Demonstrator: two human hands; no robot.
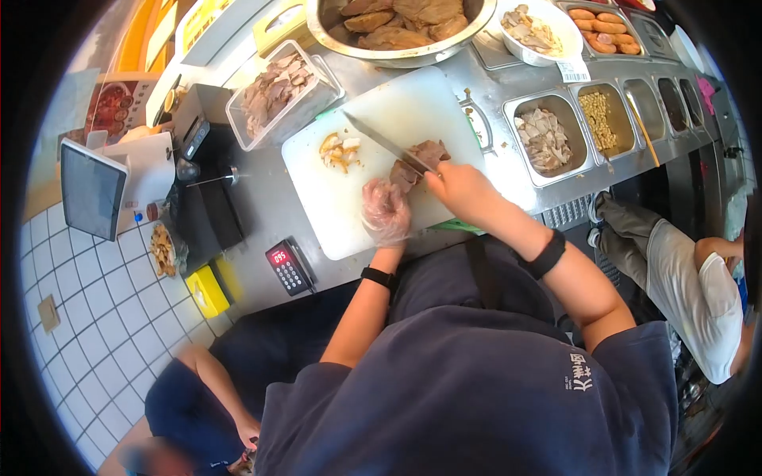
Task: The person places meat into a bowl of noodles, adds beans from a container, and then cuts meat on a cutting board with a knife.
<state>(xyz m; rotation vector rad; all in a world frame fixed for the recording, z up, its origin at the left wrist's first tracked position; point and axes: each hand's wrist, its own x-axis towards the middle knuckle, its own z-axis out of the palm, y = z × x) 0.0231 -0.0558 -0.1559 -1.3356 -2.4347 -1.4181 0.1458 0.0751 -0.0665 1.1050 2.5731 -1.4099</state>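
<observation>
My right hand (463,193) grips a kitchen knife (379,140), its long blade slanting up and left across a white cutting board (317,214). Under and beside the blade lies a piece of brown cooked meat (429,152), part of it on either side of the knife. My left hand (386,210), in a clear plastic glove, has its fingers curled against the near end of the meat. Farther left on the board is a small heap of chopped egg-like white and brown pieces (340,151).
A clear tub of sliced meat (274,99) and a steel bowl (397,52) of large meat pieces stand beyond the board. Steel trays of sliced meat (542,139) and yellow beans (598,119) sit at right. A keypad device (287,267) lies left. Two other people are nearby.
</observation>
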